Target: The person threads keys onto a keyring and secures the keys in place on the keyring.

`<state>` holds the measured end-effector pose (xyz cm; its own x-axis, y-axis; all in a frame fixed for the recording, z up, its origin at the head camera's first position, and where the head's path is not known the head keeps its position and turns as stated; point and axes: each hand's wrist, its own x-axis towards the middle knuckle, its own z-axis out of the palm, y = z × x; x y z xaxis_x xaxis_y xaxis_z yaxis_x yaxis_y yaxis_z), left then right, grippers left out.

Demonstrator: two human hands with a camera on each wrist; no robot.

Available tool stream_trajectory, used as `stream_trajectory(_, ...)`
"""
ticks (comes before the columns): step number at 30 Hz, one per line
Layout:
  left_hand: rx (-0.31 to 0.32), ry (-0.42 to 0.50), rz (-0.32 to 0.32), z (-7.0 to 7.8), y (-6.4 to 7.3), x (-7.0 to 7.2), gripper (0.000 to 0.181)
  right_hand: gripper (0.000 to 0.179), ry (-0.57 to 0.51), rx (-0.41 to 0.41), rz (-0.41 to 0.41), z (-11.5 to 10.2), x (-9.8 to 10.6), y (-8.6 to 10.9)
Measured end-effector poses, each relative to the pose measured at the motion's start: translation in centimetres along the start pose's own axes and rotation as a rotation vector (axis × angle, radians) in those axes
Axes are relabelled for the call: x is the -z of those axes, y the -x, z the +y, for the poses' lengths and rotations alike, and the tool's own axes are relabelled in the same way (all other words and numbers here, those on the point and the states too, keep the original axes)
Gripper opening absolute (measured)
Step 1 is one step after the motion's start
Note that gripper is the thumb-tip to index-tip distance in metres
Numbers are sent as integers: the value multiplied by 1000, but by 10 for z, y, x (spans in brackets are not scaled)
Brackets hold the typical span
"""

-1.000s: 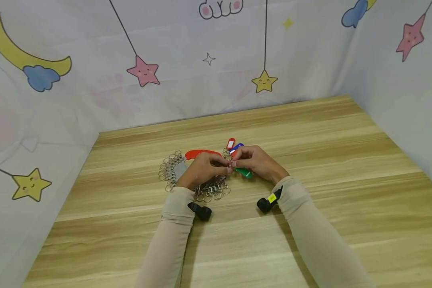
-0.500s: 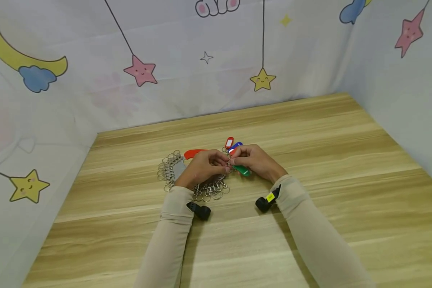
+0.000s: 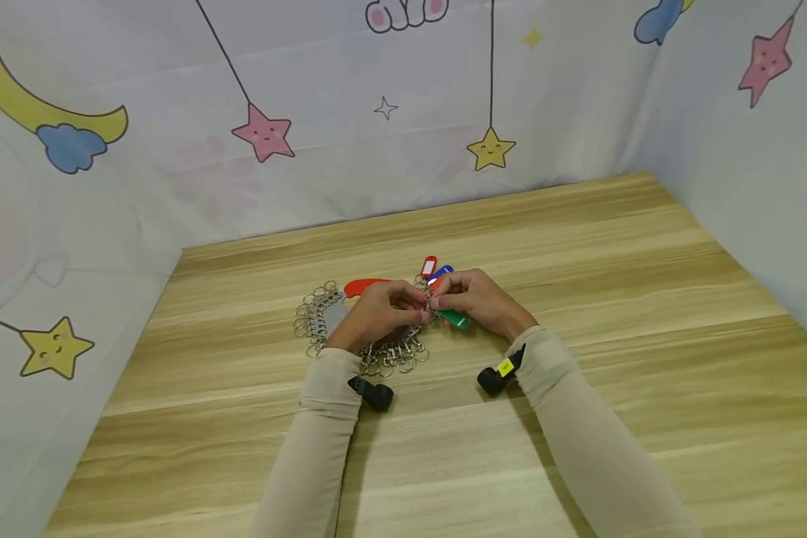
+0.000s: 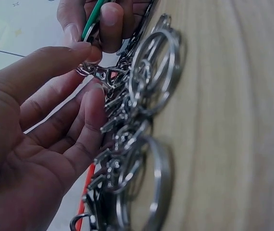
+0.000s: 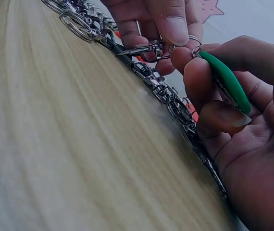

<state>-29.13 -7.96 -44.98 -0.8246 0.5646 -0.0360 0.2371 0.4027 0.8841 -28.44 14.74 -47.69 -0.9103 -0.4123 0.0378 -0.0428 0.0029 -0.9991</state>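
My left hand (image 3: 375,314) reaches over a ring-shaped key holder (image 3: 335,314), a grey plate edged with swivel clasps and split rings. Its thumb and finger pinch a split ring (image 5: 194,39) on one swivel clasp (image 5: 149,49). Opposite it, my right hand (image 3: 480,302) pinches a green key tag (image 5: 227,79) between thumb and fingers. The tag's small metal loop (image 5: 196,51) is right at the split ring, between both hands' fingertips. Part of the plate and its red section (image 3: 363,287) is hidden under the left hand.
A red key tag (image 3: 429,266) with a white label and a blue key tag (image 3: 441,273) lie just beyond the fingertips, at the holder's right side. Everything rests on a wood-grain table (image 3: 578,418), with a printed white cloth (image 3: 336,179) behind it.
The head view has shifted slightly. Both hands stay together at the same spot, with only small finger movements; the left hand covers more of the red section than a second ago.
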Motion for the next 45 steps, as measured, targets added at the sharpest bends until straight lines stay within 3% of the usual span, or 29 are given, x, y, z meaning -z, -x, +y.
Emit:
stream_trajectory(25,41,-3,-10,0,0,1,19,17,16,0,-19,-1,1,2)
stream_trajectory(45,78,52,-16,1,2,2,20,14,24,15,-37,-1,1,1)
